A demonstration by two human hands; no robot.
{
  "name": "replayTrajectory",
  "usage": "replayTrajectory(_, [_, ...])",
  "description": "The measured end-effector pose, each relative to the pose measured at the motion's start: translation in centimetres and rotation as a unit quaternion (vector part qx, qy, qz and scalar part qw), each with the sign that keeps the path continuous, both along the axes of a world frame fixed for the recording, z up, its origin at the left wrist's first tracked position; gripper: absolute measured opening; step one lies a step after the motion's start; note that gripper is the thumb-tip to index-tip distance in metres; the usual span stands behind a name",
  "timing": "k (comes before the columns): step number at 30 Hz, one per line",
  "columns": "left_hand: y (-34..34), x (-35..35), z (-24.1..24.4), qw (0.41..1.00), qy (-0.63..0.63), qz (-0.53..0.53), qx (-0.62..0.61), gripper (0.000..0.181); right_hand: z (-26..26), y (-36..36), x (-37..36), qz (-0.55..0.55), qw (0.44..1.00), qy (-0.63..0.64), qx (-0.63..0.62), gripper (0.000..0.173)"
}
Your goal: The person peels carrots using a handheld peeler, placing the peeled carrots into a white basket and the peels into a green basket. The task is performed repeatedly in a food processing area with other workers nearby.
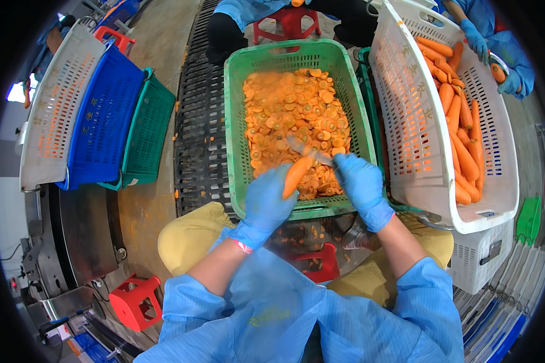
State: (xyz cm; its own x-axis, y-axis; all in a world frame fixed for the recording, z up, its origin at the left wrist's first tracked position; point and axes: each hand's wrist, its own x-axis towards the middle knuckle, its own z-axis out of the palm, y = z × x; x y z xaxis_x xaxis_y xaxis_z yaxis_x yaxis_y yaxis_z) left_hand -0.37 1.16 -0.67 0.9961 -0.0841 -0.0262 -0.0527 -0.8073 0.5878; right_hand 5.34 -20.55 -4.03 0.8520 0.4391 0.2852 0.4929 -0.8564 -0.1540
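Observation:
My left hand [269, 196], in a blue glove, is closed around a carrot [296, 176] above the near part of a green plastic basket [236, 136]. Carrot end slices [299, 109] cover the bottom of that basket. In my right hand [359, 185], also gloved in blue, is a knife [323, 159]; its blade is blurred and lies at the far end of the carrot. Whether the blade touches the carrot cannot be told. To the right, a white plastic basket [415, 136] holds whole carrots [463, 149].
Stacked white, blue [104, 118] and dark green baskets stand at the left. A black slotted floor grate [200, 113] runs beside the green basket. A red stool [136, 301] is at lower left. Co-workers sit beyond the basket and at upper right, one with gloved hands [476, 41] near the white basket.

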Motion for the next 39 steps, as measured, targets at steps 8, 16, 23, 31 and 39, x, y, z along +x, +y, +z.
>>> replayTrajectory(8, [-0.2, -0.2, -0.6, 0.995, 0.021, 0.005, -0.102, 0.046, -0.6, -0.5, 0.0, -0.084, 0.89, 0.316, 0.319, 0.025])
replayTrajectory(16, [0.0, 0.3, -1.1, 0.994, 0.016, 0.033, -0.104, 0.046, 1.5, 1.1, -1.5, 0.004, 0.946, 0.252, 0.202, 0.026])
replayTrajectory(23, [0.0, 0.2, -1.1, 0.986, 0.071, 0.036, -0.146, 0.052, -1.3, -0.5, 0.0, -0.129, 0.825, 0.403, 0.375, 0.032])
replayTrajectory(31, [0.4, 0.0, -1.7, 0.981, 0.076, 0.061, -0.165, 0.055, 1.1, 0.9, -0.9, -0.047, 0.929, 0.315, 0.187, 0.03])
replayTrajectory(39, [0.3, -0.1, -1.7, 0.983, 0.047, 0.056, -0.17, 0.051, 0.7, 1.2, -1.3, -0.04, 0.944, 0.29, 0.153, 0.027])
